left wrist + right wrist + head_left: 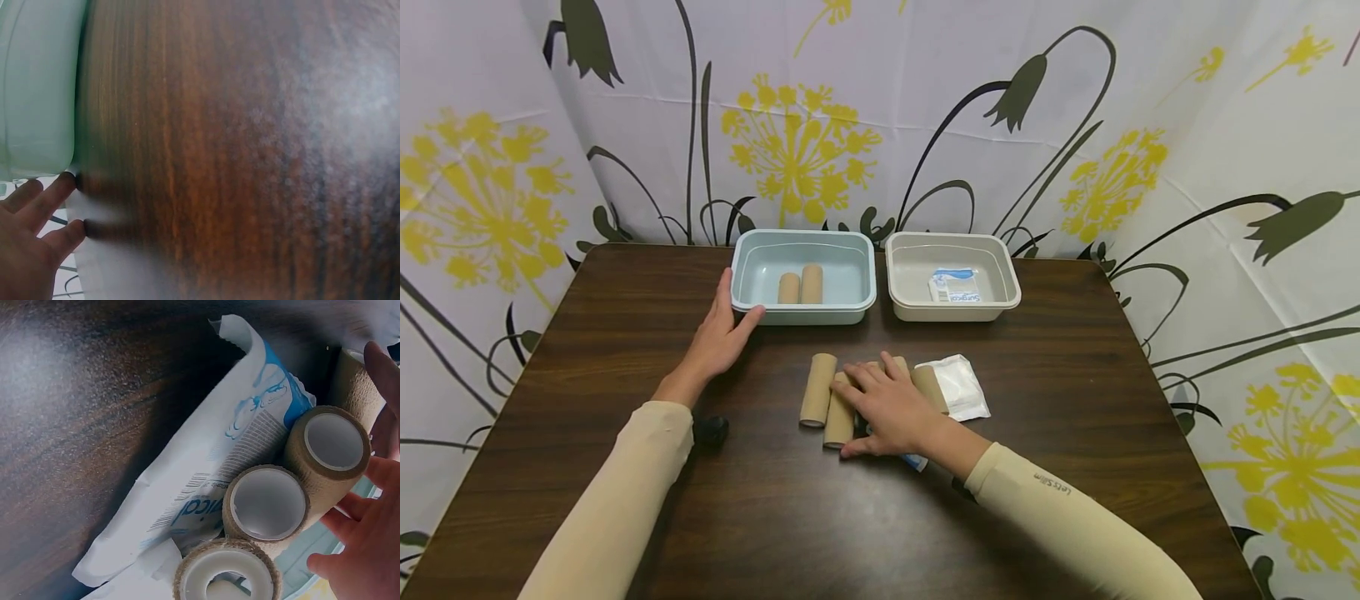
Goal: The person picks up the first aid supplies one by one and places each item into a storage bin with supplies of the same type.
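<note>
My left hand (718, 337) rests against the left front corner of a pale blue bin (805, 318), thumb at the rim and straight fingers along its side. Two tan bandage rolls (812, 285) stand inside that bin. My right hand (895, 408) spreads over a cluster of tan bandage rolls (818, 390) on the table, partly hiding them. In the right wrist view its fingers lie loosely beside the rolls, around none of them. Near this hand lie a white packet (958, 387) and a white packet with blue print (250, 425), mostly covered in the head view.
A beige bin (951, 311) holding a packet with "Surgical" print (955, 286) stands right of the blue one. Both are at the back of the dark wooden table (760, 517). A floral curtain (865, 108) hangs behind.
</note>
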Demonstrator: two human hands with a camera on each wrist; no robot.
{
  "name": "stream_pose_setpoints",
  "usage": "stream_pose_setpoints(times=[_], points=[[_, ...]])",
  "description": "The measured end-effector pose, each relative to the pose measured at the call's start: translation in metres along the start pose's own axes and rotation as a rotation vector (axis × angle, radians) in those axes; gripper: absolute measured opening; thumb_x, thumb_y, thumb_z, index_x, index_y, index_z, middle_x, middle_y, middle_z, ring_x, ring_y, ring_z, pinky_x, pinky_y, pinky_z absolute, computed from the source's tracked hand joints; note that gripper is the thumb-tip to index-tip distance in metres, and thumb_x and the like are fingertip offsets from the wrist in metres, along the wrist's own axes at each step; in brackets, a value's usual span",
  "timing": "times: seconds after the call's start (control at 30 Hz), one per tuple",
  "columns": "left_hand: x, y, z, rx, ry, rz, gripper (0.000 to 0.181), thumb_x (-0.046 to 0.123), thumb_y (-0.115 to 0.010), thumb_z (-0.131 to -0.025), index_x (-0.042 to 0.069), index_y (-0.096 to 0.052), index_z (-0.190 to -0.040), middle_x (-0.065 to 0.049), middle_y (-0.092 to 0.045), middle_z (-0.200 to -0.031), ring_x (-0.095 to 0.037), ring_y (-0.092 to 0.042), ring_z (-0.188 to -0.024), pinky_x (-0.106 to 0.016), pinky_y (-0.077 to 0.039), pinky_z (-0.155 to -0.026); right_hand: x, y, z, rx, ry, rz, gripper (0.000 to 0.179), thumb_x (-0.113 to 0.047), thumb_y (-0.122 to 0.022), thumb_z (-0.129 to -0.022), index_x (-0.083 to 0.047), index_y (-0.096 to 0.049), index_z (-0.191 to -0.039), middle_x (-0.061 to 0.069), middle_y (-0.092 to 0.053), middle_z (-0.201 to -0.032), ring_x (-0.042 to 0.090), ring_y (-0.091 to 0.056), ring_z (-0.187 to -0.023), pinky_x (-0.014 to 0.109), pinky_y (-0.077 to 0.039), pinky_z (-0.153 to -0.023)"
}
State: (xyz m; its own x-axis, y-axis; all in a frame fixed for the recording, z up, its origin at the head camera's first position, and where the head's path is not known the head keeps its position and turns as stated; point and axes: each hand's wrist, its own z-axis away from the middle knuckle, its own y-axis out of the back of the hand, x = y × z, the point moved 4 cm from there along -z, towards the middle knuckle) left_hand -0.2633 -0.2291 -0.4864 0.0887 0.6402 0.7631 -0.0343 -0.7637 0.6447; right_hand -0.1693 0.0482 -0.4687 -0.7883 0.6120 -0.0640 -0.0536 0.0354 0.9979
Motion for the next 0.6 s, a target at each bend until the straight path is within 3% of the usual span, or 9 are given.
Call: stream_pose_setpoints(times=[0.6], points=[[0.0000, 0.0006, -0.0007, 0.004, 0.002, -0.009, 0.085, 0.052, -0.044, -0.100, 0.025, 0.014, -0.157, -0.014, 0.000, -0.164, -0.045, -0.015, -0.144, -0.067, -0.017, -0.108, 0.0000, 0.0045, 0.0033, -0.012, 0.015, -0.010, 0.094, -0.067, -0.070, -0.077, -0.014, -0.042, -0.149, 0.012, -0.042, -0.148, 0.023, -0.038, -0.137, 0.056, -0.015, -0.114]])
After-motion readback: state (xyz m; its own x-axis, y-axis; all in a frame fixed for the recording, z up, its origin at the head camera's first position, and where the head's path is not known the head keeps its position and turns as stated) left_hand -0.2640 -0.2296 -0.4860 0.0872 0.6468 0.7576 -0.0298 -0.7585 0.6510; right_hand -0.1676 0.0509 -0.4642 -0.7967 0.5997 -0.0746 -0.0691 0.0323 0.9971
